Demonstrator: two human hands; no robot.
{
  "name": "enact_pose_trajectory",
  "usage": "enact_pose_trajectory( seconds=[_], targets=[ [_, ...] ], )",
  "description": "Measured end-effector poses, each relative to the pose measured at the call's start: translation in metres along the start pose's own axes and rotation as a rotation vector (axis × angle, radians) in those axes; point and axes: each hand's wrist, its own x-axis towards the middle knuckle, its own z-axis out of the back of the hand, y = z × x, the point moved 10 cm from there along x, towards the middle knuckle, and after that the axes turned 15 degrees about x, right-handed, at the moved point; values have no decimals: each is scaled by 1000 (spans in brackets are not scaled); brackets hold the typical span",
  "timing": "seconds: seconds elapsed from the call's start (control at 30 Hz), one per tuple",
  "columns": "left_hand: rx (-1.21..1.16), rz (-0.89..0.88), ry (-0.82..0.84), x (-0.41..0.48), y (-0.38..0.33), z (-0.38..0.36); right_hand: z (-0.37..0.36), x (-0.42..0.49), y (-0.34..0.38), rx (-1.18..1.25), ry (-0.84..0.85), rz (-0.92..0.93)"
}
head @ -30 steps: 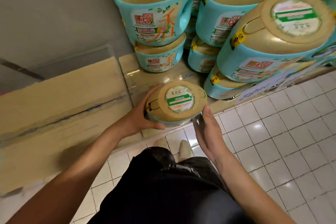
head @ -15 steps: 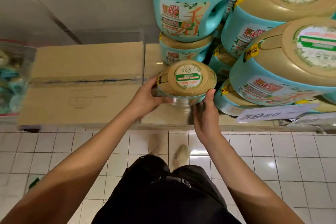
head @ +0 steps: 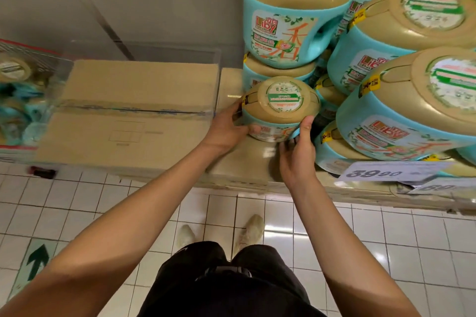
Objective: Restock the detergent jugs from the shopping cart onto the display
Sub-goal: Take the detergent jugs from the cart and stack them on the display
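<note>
A turquoise detergent jug point(head: 279, 105) with a tan cap and a round green label sits low over the tan display platform point(head: 247, 162), beside the stacked jugs. My left hand point(head: 226, 128) grips its left side with the thumb curled across the front. On the jug's right side, my right hand point(head: 298, 147) holds it, thumb up against the wall. The stack of matching jugs point(head: 401, 72) rises to the right and behind. At the far left edge a shopping cart point(head: 23, 95) carries more jugs, blurred.
A closed cardboard box point(head: 134, 108) lies left of the platform, under a clear plastic guard. A price tag reading 39.90 point(head: 386, 171) hangs off the platform's front edge. White floor tiles and my shoes point(head: 249, 229) are below, with a green arrow point(head: 37, 260) on the floor.
The jug has moved down and toward the stack, close over the platform. Both hands stayed on its sides. The view has swung left, bringing the cart into view.
</note>
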Motion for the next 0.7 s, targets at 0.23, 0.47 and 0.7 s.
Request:
enact_pose_trajectory(
  seconds=[0.23,0.47,0.7],
  targets=[
    [5,14,35,-27,14,11,6,-27,-29,-63,-21,22],
    [-70,73,-34,-124,95,121,-10,-93,-139,-271,13,-154],
    [-189,296,-278,-273,250,257,-81,-155,-276,-648,279,-238]
  ],
)
